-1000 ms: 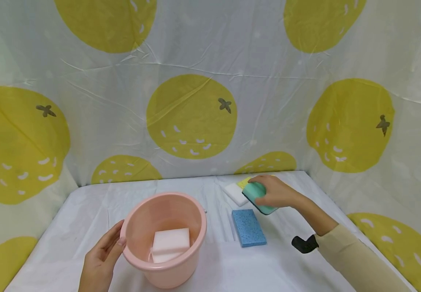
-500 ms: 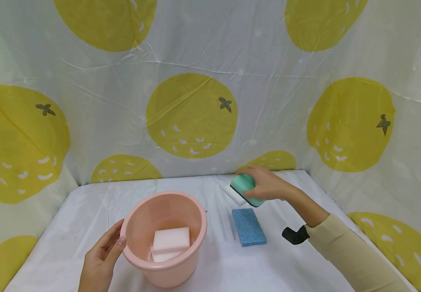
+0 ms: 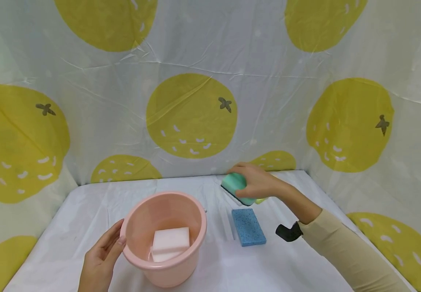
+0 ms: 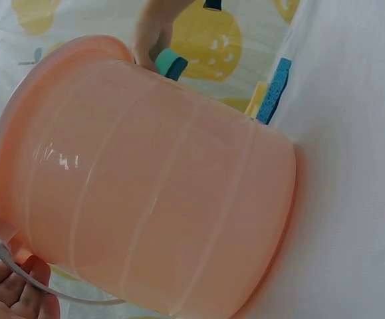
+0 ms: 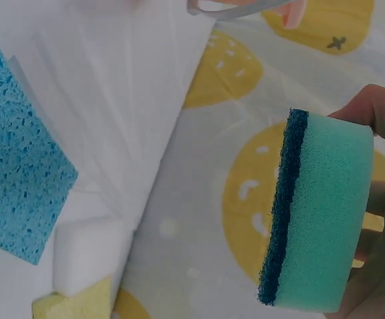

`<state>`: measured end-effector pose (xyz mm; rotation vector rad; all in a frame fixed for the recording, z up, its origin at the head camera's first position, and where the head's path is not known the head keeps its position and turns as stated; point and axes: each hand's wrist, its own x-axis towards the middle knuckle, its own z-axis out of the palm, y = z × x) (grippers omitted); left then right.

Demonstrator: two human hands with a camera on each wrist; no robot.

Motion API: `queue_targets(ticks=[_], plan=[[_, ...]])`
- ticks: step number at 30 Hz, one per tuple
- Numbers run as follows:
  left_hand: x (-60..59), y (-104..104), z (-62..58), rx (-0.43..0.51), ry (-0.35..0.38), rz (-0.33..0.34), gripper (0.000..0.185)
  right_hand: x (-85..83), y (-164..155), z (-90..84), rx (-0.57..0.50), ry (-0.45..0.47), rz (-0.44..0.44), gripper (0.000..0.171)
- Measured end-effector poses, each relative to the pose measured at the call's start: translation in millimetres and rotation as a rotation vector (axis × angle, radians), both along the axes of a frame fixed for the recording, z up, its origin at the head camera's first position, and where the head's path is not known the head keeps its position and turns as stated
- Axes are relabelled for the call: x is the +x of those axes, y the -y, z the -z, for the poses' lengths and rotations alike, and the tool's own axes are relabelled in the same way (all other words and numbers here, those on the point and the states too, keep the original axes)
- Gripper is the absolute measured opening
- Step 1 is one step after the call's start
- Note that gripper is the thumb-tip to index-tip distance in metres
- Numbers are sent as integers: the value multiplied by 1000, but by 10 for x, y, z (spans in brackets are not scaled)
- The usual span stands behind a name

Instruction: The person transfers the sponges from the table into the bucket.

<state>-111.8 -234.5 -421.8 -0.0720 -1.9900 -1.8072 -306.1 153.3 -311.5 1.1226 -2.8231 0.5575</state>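
progress first: one white sponge (image 3: 170,243) already lies at the bottom of the pink bucket (image 3: 164,236), and i judge the work here to be gathering sponges into that bucket, so i'd call it roughly a quarter done. my right hand (image 3: 257,181) has its fingers curled round the green sponge (image 3: 235,187), dark scrub face toward the bucket, carried in the air beyond and to the right of the bucket, not yet over its rim. my left hand (image 3: 100,257) rests with fairly straight fingers against the bucket's left wall, steadying it rather than gripping. left to do, as i read it: bring the green sponge over the rim and let go, then deal with what sits on the cloth to the right of the bucket. counting: one bucket; five sponges in all as far as i can see, namely one white in the bucket, one green in hand, one blue sponge (image 3: 248,227) flat just right of the bucket, and farther off a second white block (image 5: 89,252) with a yellow sponge (image 5: 79,303) touching it.
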Motion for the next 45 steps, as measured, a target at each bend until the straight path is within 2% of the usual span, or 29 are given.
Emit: queue_targets(ticks=[18, 31, 38, 45], plan=[[2, -25, -13, -2, 13, -13, 45, 86, 283, -165, 44, -28, -76, 64], [5, -15, -4, 5, 7, -8, 45, 159, 494, -229, 56, 2, -93, 65], [-3, -1, 6, -2, -3, -7, 45, 208, 631, -294, 53, 2, -153, 64], [-28, 30, 72, 7, -41, 7, 43, 240, 775, -298, 55, -7, -238, 63]])
